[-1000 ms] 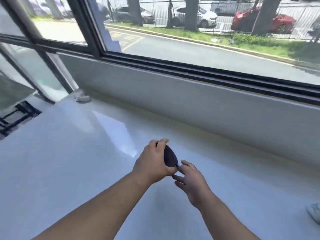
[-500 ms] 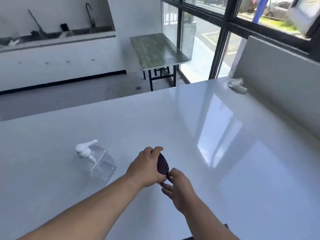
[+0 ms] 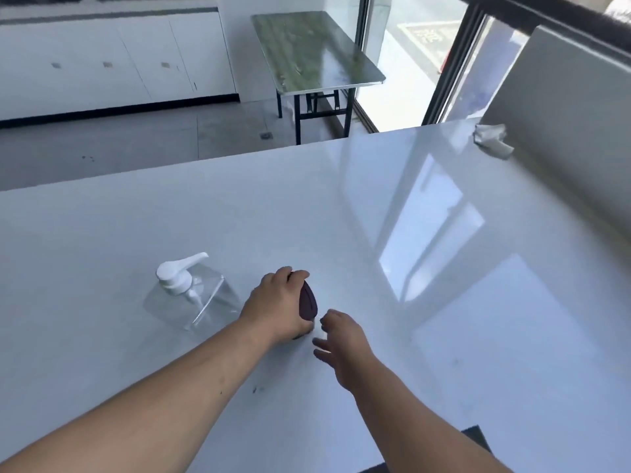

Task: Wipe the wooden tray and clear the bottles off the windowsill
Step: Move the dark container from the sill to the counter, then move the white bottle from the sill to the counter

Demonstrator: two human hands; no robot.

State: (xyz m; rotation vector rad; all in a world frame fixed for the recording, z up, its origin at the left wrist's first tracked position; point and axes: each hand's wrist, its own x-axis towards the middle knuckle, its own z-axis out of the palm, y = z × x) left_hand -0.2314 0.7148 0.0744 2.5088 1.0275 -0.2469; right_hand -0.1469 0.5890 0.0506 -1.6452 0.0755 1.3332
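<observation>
Since half a second ago the view has been tipped down a bit, so the pump bottle (image 3: 191, 295) is seen nearer the left hand (image 3: 278, 307); a dark reddish object (image 3: 308, 301) is gripped in that hand, mostly hidden, so it can't be identified; the right hand (image 3: 343, 343) is held loosely open just beside it, empty; the clear bottle looks empty; lots of bare bench (image 3: 444, 302) is left toward the far edge; a crumpled white cloth (image 3: 491, 139) is parked far right.

The white surface (image 3: 426, 268) was smooth and glossy, mirroring the window. The square clear plastic pump bottle (image 3: 198, 302) looked glassy. The crumpled white cloth (image 3: 491, 139) was matt.
</observation>
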